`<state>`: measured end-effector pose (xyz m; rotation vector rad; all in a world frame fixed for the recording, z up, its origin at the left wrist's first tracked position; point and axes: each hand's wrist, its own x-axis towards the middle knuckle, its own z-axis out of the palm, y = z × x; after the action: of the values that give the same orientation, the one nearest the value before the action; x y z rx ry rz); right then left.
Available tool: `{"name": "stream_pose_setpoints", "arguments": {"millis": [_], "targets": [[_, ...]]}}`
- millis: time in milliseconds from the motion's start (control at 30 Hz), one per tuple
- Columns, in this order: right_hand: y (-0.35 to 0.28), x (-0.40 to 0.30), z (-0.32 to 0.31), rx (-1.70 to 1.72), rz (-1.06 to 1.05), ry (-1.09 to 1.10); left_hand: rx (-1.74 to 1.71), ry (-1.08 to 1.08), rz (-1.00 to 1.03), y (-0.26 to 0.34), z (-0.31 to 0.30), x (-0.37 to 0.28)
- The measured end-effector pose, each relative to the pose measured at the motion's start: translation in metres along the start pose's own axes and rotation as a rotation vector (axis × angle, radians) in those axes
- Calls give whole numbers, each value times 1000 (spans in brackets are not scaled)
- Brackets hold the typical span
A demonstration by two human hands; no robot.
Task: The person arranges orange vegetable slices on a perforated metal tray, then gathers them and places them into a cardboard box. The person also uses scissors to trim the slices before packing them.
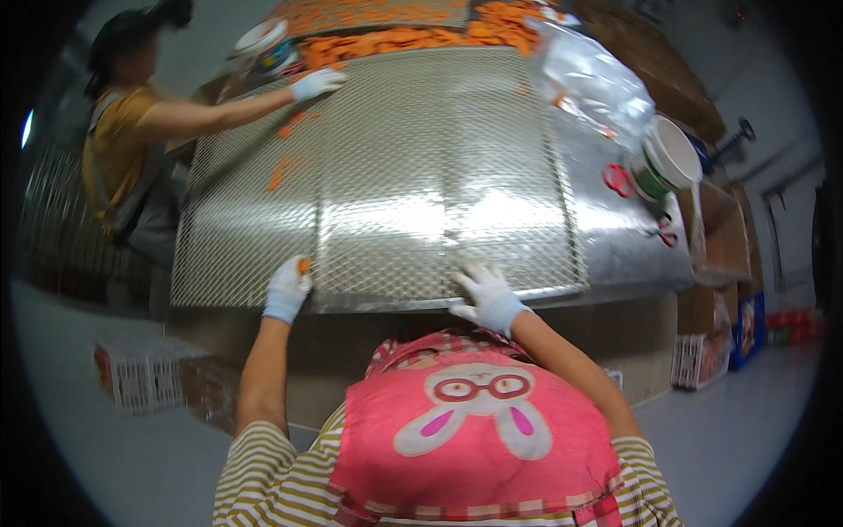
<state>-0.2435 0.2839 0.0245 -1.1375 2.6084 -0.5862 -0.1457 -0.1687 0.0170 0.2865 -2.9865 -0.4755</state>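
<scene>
A large metal mesh rack (388, 165) lies flat on a shiny metal table (606, 257). My left hand (288, 284), in a white glove, is at its near edge and has an orange piece (303, 265) between the fingers. On the near edge, further right, rests my gloved right hand (487, 293), fingers spread, with nothing seen in it. Several orange pieces (276, 172) lie on the mesh's left part. A pile of orange pieces (395, 41) runs along the far edge, beside a second mesh rack (375, 14) that bears many more.
At the left a person (132, 132) reaches a gloved hand (318, 84) onto the mesh. White buckets (668, 155) stand at right and far left. Red-handled scissors (618, 180) and a clear plastic bag (593, 72) lie on the right side. Cardboard boxes (728, 230) stand beyond.
</scene>
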Motion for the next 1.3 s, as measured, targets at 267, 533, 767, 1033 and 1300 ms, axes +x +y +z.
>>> {"name": "stream_pose_setpoints", "arguments": {"millis": [267,533,767,1033,1300], "targets": [[32,-1,6,31,-122,-95,-56,-57,74,-7,-13,-5],[44,-8,-3,142,-177,-105,-123,38,-197,-35,11,8],[50,4,-29,459,-64,-326,-1441,920,-914,-129,-28,26],[51,13,-88,1177,363,-72,-1637,338,-434,110,-22,98],[92,-10,-133,1174,371,351,-1501,-342,-251,444,64,108]]}}
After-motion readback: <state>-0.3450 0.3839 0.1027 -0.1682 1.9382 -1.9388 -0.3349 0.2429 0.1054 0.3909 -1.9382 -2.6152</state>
